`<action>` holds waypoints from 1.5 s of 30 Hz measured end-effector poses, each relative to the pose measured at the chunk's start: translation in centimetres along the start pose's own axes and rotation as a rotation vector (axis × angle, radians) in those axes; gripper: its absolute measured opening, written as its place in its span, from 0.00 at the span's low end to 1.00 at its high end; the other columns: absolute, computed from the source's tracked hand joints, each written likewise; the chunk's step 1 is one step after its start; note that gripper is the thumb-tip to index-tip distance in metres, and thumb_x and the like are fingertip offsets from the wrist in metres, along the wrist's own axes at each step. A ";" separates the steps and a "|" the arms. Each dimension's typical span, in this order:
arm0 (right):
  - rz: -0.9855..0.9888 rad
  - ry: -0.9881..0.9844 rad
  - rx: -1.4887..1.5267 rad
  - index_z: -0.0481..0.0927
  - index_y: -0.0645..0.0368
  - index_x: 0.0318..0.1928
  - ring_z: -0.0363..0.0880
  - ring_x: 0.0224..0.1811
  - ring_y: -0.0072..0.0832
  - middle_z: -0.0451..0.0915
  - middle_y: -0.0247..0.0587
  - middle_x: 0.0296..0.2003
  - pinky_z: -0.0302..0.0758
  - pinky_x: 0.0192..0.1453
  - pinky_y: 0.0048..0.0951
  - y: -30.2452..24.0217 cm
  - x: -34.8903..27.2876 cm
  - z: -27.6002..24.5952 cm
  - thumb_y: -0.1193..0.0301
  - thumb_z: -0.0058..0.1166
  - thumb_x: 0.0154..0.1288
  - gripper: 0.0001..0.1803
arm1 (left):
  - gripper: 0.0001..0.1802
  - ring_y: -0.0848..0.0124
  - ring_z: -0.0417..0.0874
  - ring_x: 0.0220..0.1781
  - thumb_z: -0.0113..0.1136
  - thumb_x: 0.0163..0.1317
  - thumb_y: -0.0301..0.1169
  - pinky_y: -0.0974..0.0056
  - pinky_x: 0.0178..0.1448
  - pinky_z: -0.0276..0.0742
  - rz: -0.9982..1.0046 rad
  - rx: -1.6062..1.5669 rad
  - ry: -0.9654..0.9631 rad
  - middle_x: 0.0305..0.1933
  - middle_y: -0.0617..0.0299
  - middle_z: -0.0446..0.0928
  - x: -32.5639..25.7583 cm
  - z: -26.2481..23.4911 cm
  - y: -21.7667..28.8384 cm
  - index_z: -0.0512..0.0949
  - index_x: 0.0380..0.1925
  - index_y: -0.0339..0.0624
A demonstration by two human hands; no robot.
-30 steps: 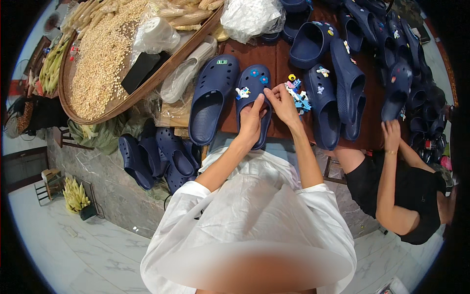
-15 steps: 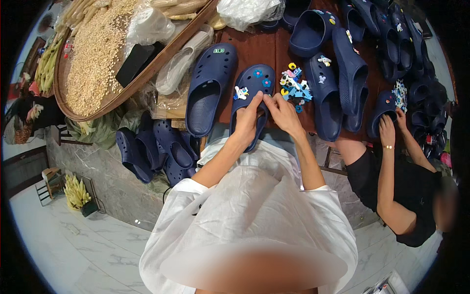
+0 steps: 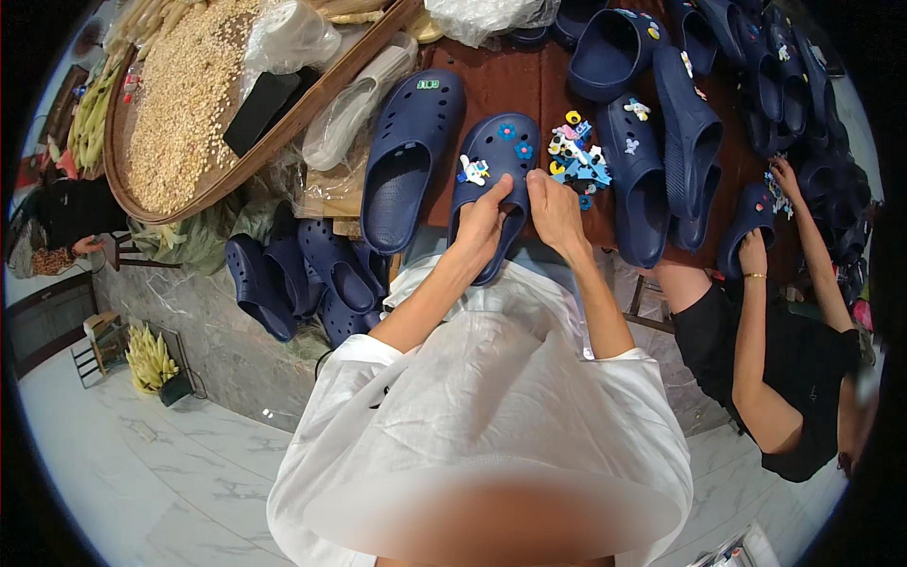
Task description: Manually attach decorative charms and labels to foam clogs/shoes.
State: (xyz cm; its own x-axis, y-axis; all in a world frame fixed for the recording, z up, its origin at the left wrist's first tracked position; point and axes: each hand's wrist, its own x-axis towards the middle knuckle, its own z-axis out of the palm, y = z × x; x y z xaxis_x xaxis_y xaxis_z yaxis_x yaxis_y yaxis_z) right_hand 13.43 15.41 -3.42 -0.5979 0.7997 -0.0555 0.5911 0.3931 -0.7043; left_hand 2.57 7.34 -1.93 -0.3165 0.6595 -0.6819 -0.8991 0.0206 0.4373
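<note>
A navy clog point(image 3: 484, 142) with round holes lies in front of me at the table's near edge. Its upper bears two blue flower charms point(image 3: 507, 130) and a white cartoon charm point(image 3: 473, 171). My left hand point(image 3: 480, 225) grips the clog at its opening, thumb on the upper, other fingers mostly hidden. At the clog's right rim my right hand point(image 3: 559, 215) has its thumb and fingers pinched together; whatever lies between them cannot be made out. Just right of that hand sits a pile of colourful charms point(image 3: 581, 163).
Left of my clog lies another navy clog point(image 3: 395, 189) with a green charm. Decorated clogs point(image 3: 635, 194) stand to the right. A woven tray point(image 3: 312, 118) of pale grains and a black phone-like slab fills the left. A co-worker's hand point(image 3: 753, 253) holds a clog at right.
My right hand has moved slightly right, apart from my left thumb, still pinched. The left hand keeps its hold on the clog. The co-worker's far hand has reached forward to charms.
</note>
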 end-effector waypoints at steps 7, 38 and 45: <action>-0.050 0.143 0.092 0.73 0.62 0.32 0.76 0.34 0.63 0.77 0.64 0.27 0.68 0.38 0.57 0.6 -0.1 1.3 0.59 0.33 0.77 0.22 | 0.15 0.68 0.83 0.44 0.64 0.66 0.28 0.64 0.51 0.79 -0.005 -0.006 -0.018 0.46 0.57 0.81 1.3 -1.3 -0.8 0.76 0.50 0.34; -0.126 0.203 -0.229 0.71 0.63 0.32 0.80 0.30 0.56 0.78 0.56 0.24 0.74 0.35 0.52 -0.8 4.8 -0.3 0.50 0.52 0.70 0.26 | 0.18 0.66 0.81 0.53 0.59 0.64 0.22 0.62 0.63 0.75 0.005 -0.128 -0.283 0.51 0.58 0.80 3.7 -2.2 -1.1 0.74 0.54 0.35; -0.104 0.288 -0.190 0.72 0.63 0.41 0.80 0.36 0.56 0.80 0.58 0.34 0.75 0.40 0.51 2.1 4.7 -1.1 0.63 0.46 0.75 0.14 | 0.16 0.67 0.81 0.52 0.60 0.62 0.21 0.63 0.61 0.76 -0.049 -0.099 -0.290 0.49 0.58 0.80 4.2 -2.9 -1.1 0.76 0.50 0.34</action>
State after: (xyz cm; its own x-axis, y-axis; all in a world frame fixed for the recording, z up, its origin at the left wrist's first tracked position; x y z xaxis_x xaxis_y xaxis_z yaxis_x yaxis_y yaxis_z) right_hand 12.43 20.51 -4.41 -0.4995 0.8351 0.2304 0.6413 0.5352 -0.5497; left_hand 1.32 7.92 -6.95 -0.1853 0.8467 -0.4987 -0.9409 -0.0065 0.3387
